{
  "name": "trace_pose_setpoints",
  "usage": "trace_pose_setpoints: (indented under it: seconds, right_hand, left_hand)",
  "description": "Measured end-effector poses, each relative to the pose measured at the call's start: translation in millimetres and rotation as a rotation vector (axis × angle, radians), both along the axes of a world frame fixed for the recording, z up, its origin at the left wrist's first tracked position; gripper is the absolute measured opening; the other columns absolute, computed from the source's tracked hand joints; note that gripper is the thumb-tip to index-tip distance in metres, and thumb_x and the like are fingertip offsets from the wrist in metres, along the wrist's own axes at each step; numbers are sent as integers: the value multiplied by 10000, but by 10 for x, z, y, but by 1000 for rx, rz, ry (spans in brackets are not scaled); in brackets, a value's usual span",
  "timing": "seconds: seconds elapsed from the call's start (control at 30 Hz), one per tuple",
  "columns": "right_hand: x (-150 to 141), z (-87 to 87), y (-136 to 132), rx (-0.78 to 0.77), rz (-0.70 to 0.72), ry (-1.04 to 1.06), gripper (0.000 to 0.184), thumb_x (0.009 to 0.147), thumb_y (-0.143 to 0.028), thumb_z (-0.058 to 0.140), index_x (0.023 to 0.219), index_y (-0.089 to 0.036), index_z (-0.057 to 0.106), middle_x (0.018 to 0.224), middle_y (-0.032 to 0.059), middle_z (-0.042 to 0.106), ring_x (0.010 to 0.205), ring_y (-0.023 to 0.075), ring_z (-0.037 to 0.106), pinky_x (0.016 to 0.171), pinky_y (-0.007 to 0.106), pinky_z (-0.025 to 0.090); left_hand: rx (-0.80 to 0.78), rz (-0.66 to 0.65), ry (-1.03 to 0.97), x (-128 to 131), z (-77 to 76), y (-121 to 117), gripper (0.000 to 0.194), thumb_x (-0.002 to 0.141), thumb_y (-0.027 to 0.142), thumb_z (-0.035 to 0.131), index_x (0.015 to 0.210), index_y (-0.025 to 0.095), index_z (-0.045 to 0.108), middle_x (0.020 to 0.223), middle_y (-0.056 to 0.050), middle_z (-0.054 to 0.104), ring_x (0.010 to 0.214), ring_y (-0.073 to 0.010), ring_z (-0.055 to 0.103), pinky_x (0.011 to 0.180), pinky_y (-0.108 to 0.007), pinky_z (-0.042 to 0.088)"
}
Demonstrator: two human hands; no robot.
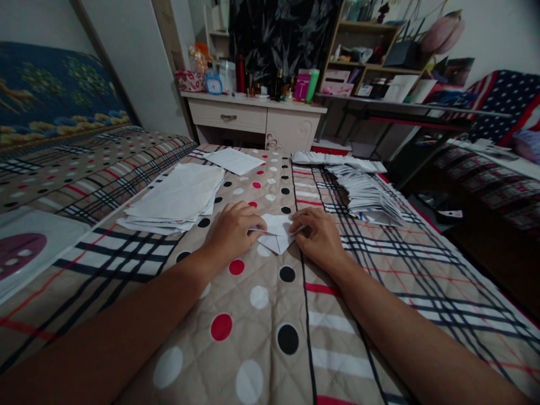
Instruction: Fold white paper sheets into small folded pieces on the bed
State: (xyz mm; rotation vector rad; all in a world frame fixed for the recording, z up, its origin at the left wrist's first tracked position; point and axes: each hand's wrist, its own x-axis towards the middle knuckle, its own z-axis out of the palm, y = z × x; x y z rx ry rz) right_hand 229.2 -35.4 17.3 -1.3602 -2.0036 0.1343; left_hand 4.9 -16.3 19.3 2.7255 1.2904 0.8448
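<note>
A small piece of folded white paper point(276, 226) lies on the patterned bedspread, between my two hands. Its lower part comes to a point toward me, and creases run across it. My left hand point(236, 228) pinches its left edge between thumb and fingers. On the other side, my right hand point(317, 232) grips the right edge with curled fingers. To the left of my left hand is a stack of white paper sheets point(177, 194). Right of my right hand sits a row of folded papers point(371, 194), standing closely packed.
Beyond the stack lies another white sheet point(236, 161). A further row of folded papers point(337, 161) stretches across the bed's far right. A white bag with a purple print point(63, 225) rests at the left. Past the bed stands a white dresser point(248, 118) crowded with bottles and boxes.
</note>
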Motion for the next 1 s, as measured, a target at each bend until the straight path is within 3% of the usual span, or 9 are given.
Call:
trace_pose_setpoints:
  seconds: [0.2,0.27,0.37,0.43,0.5,0.6,0.83,1.0]
  right_hand:
    - [4,-25,4,-32,-82,-10,107,762,-216,672,662,-223,708,1018,64,700,988,265,602,906,428,459]
    - [10,-54,19,-27,-99,-11,80,752,-275,726,709,-212,701,1072,84,674,1022,277,591,915,436,464]
    - [23,-101,49,-52,-138,9,307,689,-288,792,957,-186,682,1116,124,647,1030,297,592,898,450,483]
    - [36,-131,71,-79,-168,26,495,672,-300,805,1117,-172,630,1136,139,651,1031,312,597,898,473,485]
    - [52,-156,91,-104,-168,56,552,674,-300,799,1175,-178,602,1167,136,659,1047,316,601,918,489,476]
    - [68,-173,110,-150,-144,175,559,671,-261,786,1194,-205,595,1151,107,676,1023,289,623,913,467,487]
    - [31,-116,105,-301,-28,574,612,607,-170,763,1195,-187,593,976,55,705,838,209,657,760,343,523]
    - [23,-101,92,-381,9,587,252,604,-207,763,841,-178,683,745,10,681,657,173,599,603,293,472]
  left_hand:
    - [-38,-13,-10,9,10,-60,159,845,346,647,770,224,718,850,-34,675,912,-236,579,838,-404,392]
    - [-83,27,-51,5,-24,-29,197,850,382,649,745,229,712,868,-29,669,905,-224,587,841,-392,413]
    - [-139,127,-115,-16,-83,41,201,752,376,757,878,228,707,1019,-46,653,982,-235,590,873,-379,449]
    - [-182,174,-151,-30,-101,74,456,675,383,816,1072,221,660,1099,-62,642,1016,-245,590,879,-376,466]
    - [-253,204,-178,-38,-94,86,673,633,406,840,1224,212,581,1108,-70,651,984,-240,608,848,-365,483]
    - [-351,247,-195,-36,-59,80,778,606,433,849,1288,221,541,1096,-74,669,929,-235,632,788,-346,492]
    - [-408,231,-302,-72,-89,122,785,560,441,869,1266,249,583,1162,-74,687,976,-260,653,805,-355,491]
    - [-517,141,-405,-98,-113,145,491,607,417,844,1023,190,715,990,-55,737,864,-229,671,743,-326,498]
